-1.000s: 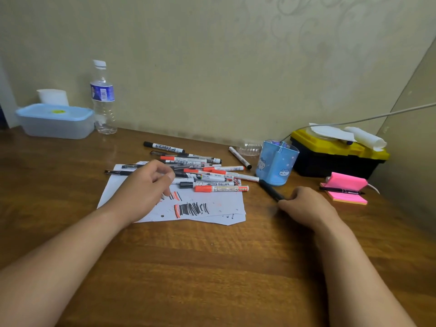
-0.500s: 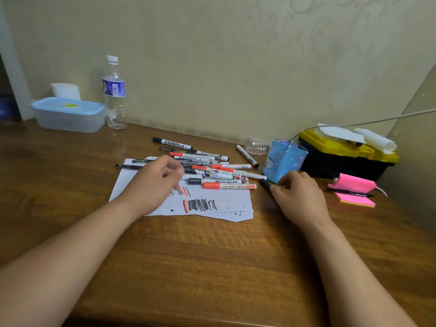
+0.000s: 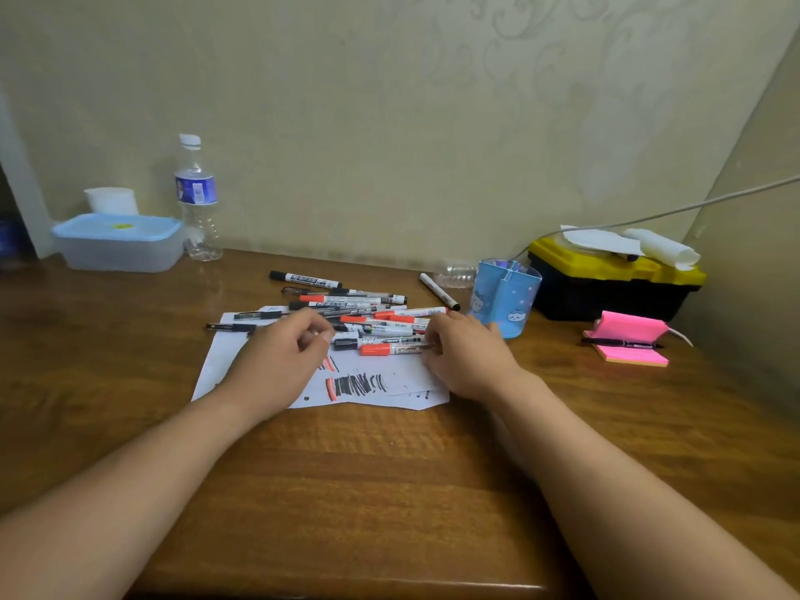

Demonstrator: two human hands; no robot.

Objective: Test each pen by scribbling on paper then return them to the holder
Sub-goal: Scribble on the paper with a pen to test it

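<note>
Several black and red-capped markers and pens [image 3: 368, 309] lie in a heap on the far part of a white scribbled paper [image 3: 389, 383]. The blue pen holder [image 3: 508, 296] stands right of the heap, and no pen shows above its rim. My left hand [image 3: 281, 361] rests on the paper with its fingers curled and thumb against forefinger, nothing visible in it. My right hand [image 3: 465, 357] lies on the paper's right edge, fingers curled over the right end of a red-capped whiteboard marker [image 3: 391, 349]. Whatever is under its palm is hidden.
A yellow-and-black toolbox [image 3: 606, 288] with tissue on top stands behind the holder at right. Pink sticky notes [image 3: 627, 344] with a black pen across them lie near it. At back left are a water bottle [image 3: 197, 201] and a lidded plastic box [image 3: 117, 242]. A lone marker [image 3: 439, 291] lies left of the holder.
My right hand slid left from the bare table beside the holder onto the paper's right edge, and the black marker it held is out of sight. The left hand stayed put.
</note>
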